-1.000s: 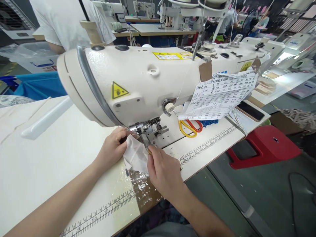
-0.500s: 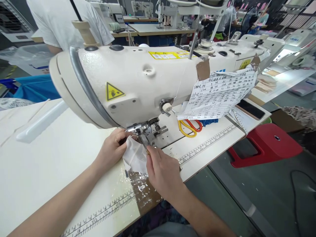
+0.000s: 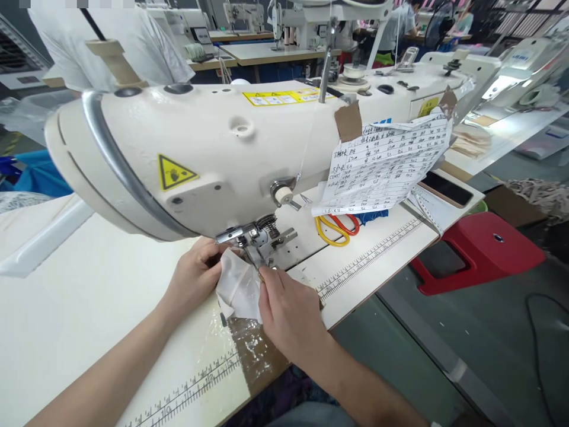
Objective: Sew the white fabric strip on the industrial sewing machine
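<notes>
Grey floor [image 3: 448, 350], red stool [image 3: 482, 252]

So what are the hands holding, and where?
Both hold the white cloth under the needle: left hand at its left edge, right hand at its right edge.

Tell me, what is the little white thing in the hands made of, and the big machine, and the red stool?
The white piece, pinched between left hand and right hand, looks like thin, soft cloth: it folds and creases. The sewing machine seems painted metal, cream with a slightly pebbled sheen. The red stool looks like smooth moulded plastic.
</notes>
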`<state>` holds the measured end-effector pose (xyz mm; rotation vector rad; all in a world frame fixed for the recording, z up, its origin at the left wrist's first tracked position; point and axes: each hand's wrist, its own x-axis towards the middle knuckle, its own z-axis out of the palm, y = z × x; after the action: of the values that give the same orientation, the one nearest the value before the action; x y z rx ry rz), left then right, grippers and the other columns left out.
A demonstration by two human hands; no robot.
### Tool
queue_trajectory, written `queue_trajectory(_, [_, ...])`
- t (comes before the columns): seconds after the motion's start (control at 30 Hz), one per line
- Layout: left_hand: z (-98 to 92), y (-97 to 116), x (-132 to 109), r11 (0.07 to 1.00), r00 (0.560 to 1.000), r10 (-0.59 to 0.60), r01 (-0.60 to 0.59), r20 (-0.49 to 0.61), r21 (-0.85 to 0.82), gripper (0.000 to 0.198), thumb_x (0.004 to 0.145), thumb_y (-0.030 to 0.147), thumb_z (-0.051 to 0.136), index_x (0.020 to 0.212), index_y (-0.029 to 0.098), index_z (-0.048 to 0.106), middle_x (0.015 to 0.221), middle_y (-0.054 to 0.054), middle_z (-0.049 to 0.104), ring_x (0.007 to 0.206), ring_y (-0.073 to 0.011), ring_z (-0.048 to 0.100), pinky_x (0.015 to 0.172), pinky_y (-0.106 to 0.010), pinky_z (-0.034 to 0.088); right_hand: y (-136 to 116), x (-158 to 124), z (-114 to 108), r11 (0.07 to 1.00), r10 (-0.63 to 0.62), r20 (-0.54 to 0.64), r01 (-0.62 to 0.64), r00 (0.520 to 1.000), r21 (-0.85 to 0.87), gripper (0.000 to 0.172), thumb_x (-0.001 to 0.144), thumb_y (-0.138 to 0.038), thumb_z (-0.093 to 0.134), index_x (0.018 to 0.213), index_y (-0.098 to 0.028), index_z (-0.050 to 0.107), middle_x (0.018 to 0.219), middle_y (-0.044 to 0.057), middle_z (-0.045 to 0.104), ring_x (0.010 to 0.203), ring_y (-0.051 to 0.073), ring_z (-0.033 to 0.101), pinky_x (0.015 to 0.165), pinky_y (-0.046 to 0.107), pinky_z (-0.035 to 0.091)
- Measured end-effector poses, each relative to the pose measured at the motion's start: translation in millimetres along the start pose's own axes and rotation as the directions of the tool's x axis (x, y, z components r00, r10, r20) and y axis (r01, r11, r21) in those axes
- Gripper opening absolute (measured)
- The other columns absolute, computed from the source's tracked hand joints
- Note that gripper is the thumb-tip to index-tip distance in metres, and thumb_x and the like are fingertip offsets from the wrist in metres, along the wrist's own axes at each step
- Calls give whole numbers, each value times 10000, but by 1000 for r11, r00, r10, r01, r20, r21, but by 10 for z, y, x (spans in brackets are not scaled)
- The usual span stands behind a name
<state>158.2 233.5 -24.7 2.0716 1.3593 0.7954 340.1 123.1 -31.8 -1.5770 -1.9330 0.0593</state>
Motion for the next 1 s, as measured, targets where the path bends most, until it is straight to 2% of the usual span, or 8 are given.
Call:
queue_trajectory(0.2, [-1, 17, -10, 1000, 999, 27, -27, -27, 4, 305, 836, 489, 602, 861, 223, 750, 849, -53, 682, 834, -243, 640, 679, -336, 482, 4, -11, -33, 997, -3, -32, 6, 999, 74, 256, 1024, -151, 395, 1188, -123, 589, 880, 44, 676, 716, 200, 661, 522, 311, 441])
queue_trajectory(0.37, [34, -8, -6, 996, 995, 86, -86, -45, 21, 339, 872, 523, 576, 812, 214, 702, 851, -60, 671, 804, -234, 622, 689, -348, 490, -4, 10, -22, 999, 3, 17, -4, 1000, 37, 242, 1013, -135, 450, 1208, -115, 593, 912, 58, 693, 743, 208, 689, 520, 313, 469])
queue_trajectory(0.63, [65, -28, 32, 950, 968, 249, -239, -23, 203, 328, 896, 491, 518, 925, 190, 644, 944, -95, 681, 886, -269, 612, 787, -411, 511, -2, 21, -25, 1000, 9, 48, -9, 999, 1, 256, 985, -111, 527, 1236, -118, 581, 933, 66, 707, 745, 200, 691, 531, 303, 475])
queue_trajectory(0.87, [26, -53, 10, 987, 995, 104, -101, -15, 122, 363, 905, 532, 540, 828, 198, 658, 875, -56, 691, 797, -218, 635, 681, -327, 495, 3, 15, -28, 1000, 6, 24, -6, 1000, 16, 256, 976, -110, 514, 1221, -101, 586, 937, 74, 707, 757, 215, 699, 538, 320, 495])
queue_trajectory(1.0, [19, -44, 0, 978, 984, 175, -168, -41, 121, 333, 920, 499, 559, 850, 199, 685, 873, -58, 698, 798, -217, 649, 666, -317, 495, -1, 21, -25, 1000, 18, 52, -18, 998, -2, 241, 982, -114, 518, 1212, -108, 587, 930, 75, 709, 747, 206, 695, 522, 304, 471])
